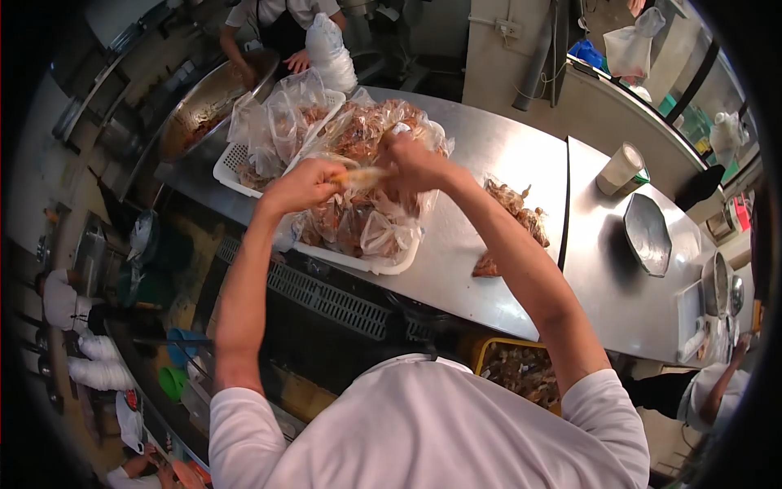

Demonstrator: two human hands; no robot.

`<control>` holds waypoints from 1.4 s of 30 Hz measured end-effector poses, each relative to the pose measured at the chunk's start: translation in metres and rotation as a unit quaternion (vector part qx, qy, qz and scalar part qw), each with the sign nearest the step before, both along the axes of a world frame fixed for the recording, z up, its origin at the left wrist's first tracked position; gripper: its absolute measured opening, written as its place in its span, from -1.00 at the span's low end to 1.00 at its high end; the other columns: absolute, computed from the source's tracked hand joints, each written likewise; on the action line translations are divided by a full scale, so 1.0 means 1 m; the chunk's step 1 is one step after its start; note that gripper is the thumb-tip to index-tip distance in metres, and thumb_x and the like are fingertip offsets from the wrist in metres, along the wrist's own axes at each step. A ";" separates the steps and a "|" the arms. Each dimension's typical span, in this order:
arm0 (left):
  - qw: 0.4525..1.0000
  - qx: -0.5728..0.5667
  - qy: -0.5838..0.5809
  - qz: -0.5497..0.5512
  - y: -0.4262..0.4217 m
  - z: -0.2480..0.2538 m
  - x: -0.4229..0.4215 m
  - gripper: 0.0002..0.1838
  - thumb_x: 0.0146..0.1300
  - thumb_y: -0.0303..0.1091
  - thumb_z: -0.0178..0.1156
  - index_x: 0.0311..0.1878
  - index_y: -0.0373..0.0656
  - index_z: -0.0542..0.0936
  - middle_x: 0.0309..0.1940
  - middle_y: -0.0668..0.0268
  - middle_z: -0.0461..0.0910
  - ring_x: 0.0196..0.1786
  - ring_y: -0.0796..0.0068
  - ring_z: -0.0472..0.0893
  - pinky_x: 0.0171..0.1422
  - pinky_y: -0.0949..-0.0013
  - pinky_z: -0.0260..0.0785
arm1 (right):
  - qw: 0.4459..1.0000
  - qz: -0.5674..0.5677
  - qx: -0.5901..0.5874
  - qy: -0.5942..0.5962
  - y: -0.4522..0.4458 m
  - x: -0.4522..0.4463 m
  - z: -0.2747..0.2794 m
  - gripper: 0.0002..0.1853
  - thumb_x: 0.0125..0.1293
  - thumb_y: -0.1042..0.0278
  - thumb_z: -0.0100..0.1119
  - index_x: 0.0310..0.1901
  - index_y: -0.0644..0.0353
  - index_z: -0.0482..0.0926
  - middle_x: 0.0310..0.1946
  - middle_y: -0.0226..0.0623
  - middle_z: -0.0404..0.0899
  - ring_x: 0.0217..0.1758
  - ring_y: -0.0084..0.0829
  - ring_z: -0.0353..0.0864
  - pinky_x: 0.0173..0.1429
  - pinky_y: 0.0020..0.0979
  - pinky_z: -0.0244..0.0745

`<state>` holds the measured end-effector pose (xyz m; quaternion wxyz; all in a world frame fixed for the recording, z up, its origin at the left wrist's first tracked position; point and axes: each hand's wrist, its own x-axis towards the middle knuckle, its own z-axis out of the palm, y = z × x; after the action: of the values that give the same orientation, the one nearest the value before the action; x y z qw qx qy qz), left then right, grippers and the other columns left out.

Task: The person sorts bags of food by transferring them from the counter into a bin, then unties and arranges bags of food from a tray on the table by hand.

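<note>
Over a white basket [383, 265] full of clear plastic bags of reddish-brown food [342, 224], both of my hands work close together. My left hand [314, 186] is closed, its fingers pinching one end of a pale yellowish strip [362, 174] that is blurred by motion. Curled in front of it, my right hand [411, 163] is near the strip's other end and just above the bags. Its fingertips are smeared, so what it grips is hidden. More bagged brown food [521, 216] lies on the steel table [456, 285], beside my right forearm.
Behind the left side stands a second white basket [232, 173] with bags. Beyond it, a co-worker's hand reaches into a large metal bowl [183, 122]. A yellow crate [489, 350] sits below the table edge. A dark tray [649, 235] and a container [621, 169] stand right.
</note>
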<state>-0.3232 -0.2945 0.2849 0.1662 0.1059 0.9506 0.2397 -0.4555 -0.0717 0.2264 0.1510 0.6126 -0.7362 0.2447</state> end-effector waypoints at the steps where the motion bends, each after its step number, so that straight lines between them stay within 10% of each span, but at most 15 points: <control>1: 0.972 0.218 -0.001 0.082 0.015 0.003 0.013 -0.67 0.40 -0.26 0.26 0.06 -0.32 0.56 -0.48 0.41 0.51 -0.39 0.54 0.56 -0.25 0.25 0.50 | 0.997 -0.019 -0.009 -0.073 -0.004 -0.004 0.009 -0.70 0.01 0.35 0.49 -0.19 0.26 0.74 -0.29 -0.15 0.70 -0.26 -0.16 0.70 -0.10 -0.32 0.56; 6: 0.644 0.762 0.033 0.055 0.129 -0.023 0.046 -0.55 0.50 -0.03 0.16 0.18 -0.21 0.46 -0.40 0.41 0.52 -0.40 0.54 0.54 -0.22 0.29 0.55 | 0.903 -0.038 -0.240 -0.354 -0.019 0.038 0.051 -0.90 0.17 0.49 0.42 -0.28 0.26 0.70 -0.20 -0.33 0.67 -0.21 -0.54 0.61 -0.06 -0.51 0.52; 8: 0.683 0.725 0.049 0.070 0.122 -0.053 0.031 -0.56 0.49 -0.05 0.18 0.20 -0.20 0.47 -0.35 0.38 0.57 -0.35 0.53 0.58 -0.17 0.29 0.57 | 0.739 0.248 -0.235 -0.581 -0.019 0.041 0.048 -0.86 0.28 0.41 0.41 -0.28 0.28 0.66 -0.23 -0.42 0.64 -0.23 -0.62 0.53 -0.08 -0.55 0.50; 9: 0.723 0.683 0.064 0.085 0.116 -0.075 0.018 -0.56 0.48 -0.07 0.20 0.22 -0.18 0.47 -0.30 0.34 0.62 -0.31 0.51 0.61 -0.11 0.29 0.58 | 0.738 0.247 -0.233 -0.583 -0.017 0.042 0.043 -0.86 0.28 0.41 0.41 -0.28 0.28 0.66 -0.23 -0.42 0.64 -0.23 -0.62 0.53 -0.08 -0.55 0.50; 11: 0.622 0.753 0.122 0.178 0.064 -0.086 -0.017 -0.55 0.37 -0.28 0.33 0.25 -0.16 0.46 -0.20 0.38 0.67 -0.18 0.49 0.66 -0.01 0.36 0.56 | 0.831 0.140 -0.192 -0.503 -0.008 0.039 0.032 -0.82 0.32 0.34 0.40 -0.26 0.29 0.66 -0.21 -0.44 0.63 -0.17 -0.58 0.56 -0.01 -0.52 0.48; 13: 0.624 0.755 0.097 0.176 0.046 -0.074 -0.018 -0.52 0.32 -0.37 0.36 0.26 -0.17 0.46 -0.20 0.41 0.67 -0.15 0.47 0.67 0.02 0.38 0.55 | 0.896 0.009 -0.195 -0.399 -0.008 0.041 0.018 -0.84 0.34 0.37 0.35 -0.25 0.31 0.66 -0.25 -0.41 0.65 -0.23 -0.48 0.62 -0.06 -0.43 0.53; 15: 0.849 0.465 0.175 0.181 0.048 -0.054 -0.016 -0.53 0.19 -0.49 0.38 0.19 -0.17 0.54 -0.23 0.40 0.69 -0.14 0.46 0.67 0.00 0.36 0.54 | 0.890 -0.078 -0.220 -0.392 -0.006 0.052 0.009 -0.86 0.27 0.43 0.29 -0.23 0.33 0.66 -0.31 -0.26 0.68 -0.29 -0.31 0.65 -0.11 -0.35 0.54; 18: 0.853 0.278 0.403 0.183 0.107 -0.029 0.005 -0.51 0.05 -0.56 0.39 0.12 -0.16 0.60 -0.29 0.32 0.71 -0.16 0.40 0.68 -0.02 0.34 0.53 | 0.865 -0.180 -0.266 -0.386 -0.005 0.058 -0.002 -0.82 0.24 0.49 0.19 -0.17 0.36 0.65 -0.34 0.01 0.71 -0.32 -0.08 0.72 -0.17 -0.25 0.56; 22: 0.825 0.132 0.511 0.203 0.122 -0.049 -0.001 -0.46 -0.04 -0.61 0.36 0.11 -0.13 0.62 -0.30 0.25 0.70 -0.22 0.27 0.68 -0.07 0.32 0.53 | 0.764 -0.151 -0.398 -0.486 -0.002 0.061 -0.020 -0.85 0.27 0.53 0.17 -0.16 0.36 0.64 -0.38 -0.15 0.71 -0.35 -0.38 0.68 -0.19 -0.36 0.55; 27: 0.788 0.465 0.329 0.234 0.126 -0.066 -0.019 -0.79 0.11 -0.66 0.26 -0.19 -0.20 0.59 -0.35 0.46 0.66 -0.21 0.66 0.61 -0.10 0.44 0.47 | 0.746 -0.069 -0.318 -0.581 0.052 0.066 -0.024 -0.86 0.29 0.53 0.27 -0.14 0.36 0.68 -0.34 -0.40 0.70 -0.32 -0.56 0.62 -0.20 -0.46 0.53; 30: 0.824 0.314 0.447 0.152 0.139 -0.084 -0.037 -0.78 0.02 -0.63 0.33 -0.24 -0.21 0.58 -0.41 0.25 0.65 -0.34 0.40 0.65 -0.21 0.36 0.52 | 0.765 0.007 -0.315 -0.561 0.083 0.063 -0.028 -0.84 0.29 0.47 0.36 -0.14 0.35 0.70 -0.36 -0.41 0.69 -0.35 -0.58 0.60 -0.19 -0.46 0.53; 35: 0.879 0.374 0.276 0.111 0.198 -0.064 -0.013 -0.77 0.21 -0.55 0.35 -0.06 -0.23 0.63 -0.32 0.31 0.71 -0.29 0.58 0.67 -0.20 0.41 0.52 | 0.825 -0.289 -0.316 -0.368 0.128 0.091 -0.028 -0.84 0.22 0.57 0.39 -0.16 0.33 0.71 -0.41 -0.34 0.68 -0.37 -0.53 0.63 -0.27 -0.47 0.53; 42: 0.836 0.420 0.347 0.056 0.236 -0.082 0.002 -0.81 0.08 -0.63 0.39 -0.41 -0.27 0.52 -0.52 0.24 0.55 -0.48 0.45 0.53 -0.37 0.33 0.35 | 0.859 -0.415 -0.209 -0.212 0.179 0.073 -0.082 -0.78 0.02 0.74 0.27 -0.26 0.29 0.63 -0.44 -0.12 0.68 -0.34 -0.29 0.74 -0.22 -0.31 0.60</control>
<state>-0.3208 -0.0586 0.2034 -0.2492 0.1880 0.7581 0.5725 -0.3822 0.1075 0.1447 0.2034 0.1373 -0.8680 0.4318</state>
